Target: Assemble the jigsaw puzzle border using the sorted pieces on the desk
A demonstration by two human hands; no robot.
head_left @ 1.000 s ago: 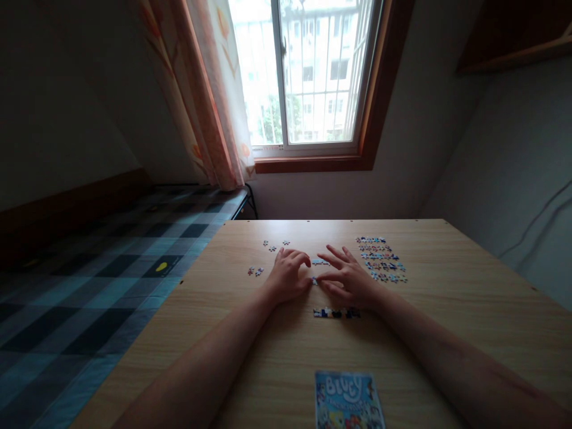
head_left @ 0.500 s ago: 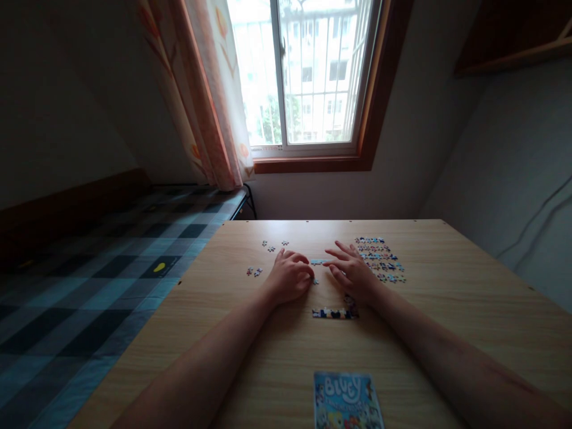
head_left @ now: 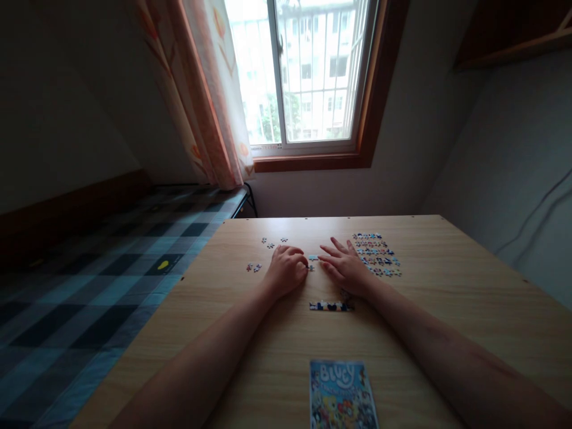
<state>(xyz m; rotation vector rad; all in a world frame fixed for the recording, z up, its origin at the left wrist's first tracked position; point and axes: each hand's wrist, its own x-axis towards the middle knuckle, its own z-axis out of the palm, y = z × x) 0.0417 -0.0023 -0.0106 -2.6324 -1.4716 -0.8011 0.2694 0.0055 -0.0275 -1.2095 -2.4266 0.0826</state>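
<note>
My left hand (head_left: 288, 271) rests on the table with its fingers curled and closed at the edge of a small puzzle piece (head_left: 311, 268). Just beyond that piece lies a light blue joined strip of puzzle (head_left: 313, 258). My right hand (head_left: 346, 268) is spread open, palm down, its fingertips at the right end of the blue strip. Nearer to me is an assembled dark-and-light puzzle strip (head_left: 330, 306), whose upward branch at the right is partly hidden by my right hand.
Rows of loose puzzle pieces (head_left: 378, 252) lie right of my right hand. Several more pieces (head_left: 270, 245) are scattered at the left. A picture card marked "Bluey" (head_left: 343, 396) lies at the table's (head_left: 447, 286) near side. A checkered bed (head_left: 111, 286) stands left.
My left hand has moved slightly away from me, bringing the small piece closer to the blue strip. My right hand has shifted a little, its fingers still spread. The view has tilted slightly.
</note>
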